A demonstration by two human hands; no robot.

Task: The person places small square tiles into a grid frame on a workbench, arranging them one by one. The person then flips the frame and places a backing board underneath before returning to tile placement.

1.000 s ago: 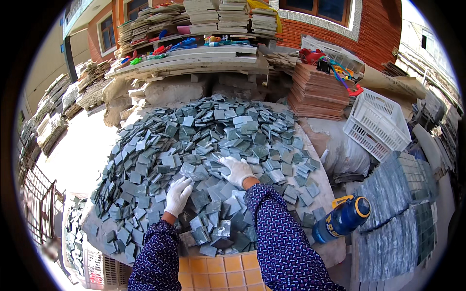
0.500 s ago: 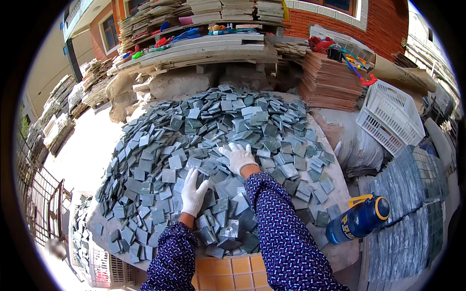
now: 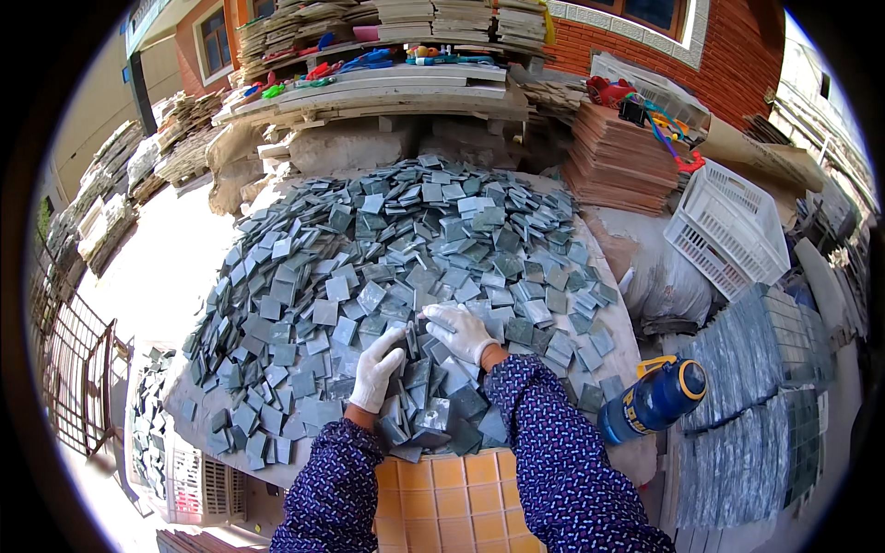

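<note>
A broad heap of small square grey-green stone tiles [image 3: 337,288] covers the board in front of me. My left hand [image 3: 376,370], in a white knit glove, is at the near middle of the heap, thumb and fingers drawn together beside a dark tile edge. Just right of it, my right hand [image 3: 461,334], gloved alike, bends its fingers down among the tiles. The fingertips of both hands nearly meet; what they grip is hard to make out. Below the hands lies an orange tray with a square grid [image 3: 452,502], partly covered by my right sleeve.
A blue bottle with a yellow handle [image 3: 653,398] stands on the board's right edge. Beyond it are stacked tile sheets [image 3: 733,461] and white plastic crates [image 3: 728,221]. Reddish slabs [image 3: 619,157] are piled behind. More tiles fill a crate [image 3: 205,488] at lower left.
My right hand has drawn nearer and its spread fingers have bent together. The left hand has shifted slightly right and its fingers have closed. More of the orange tray shows.
</note>
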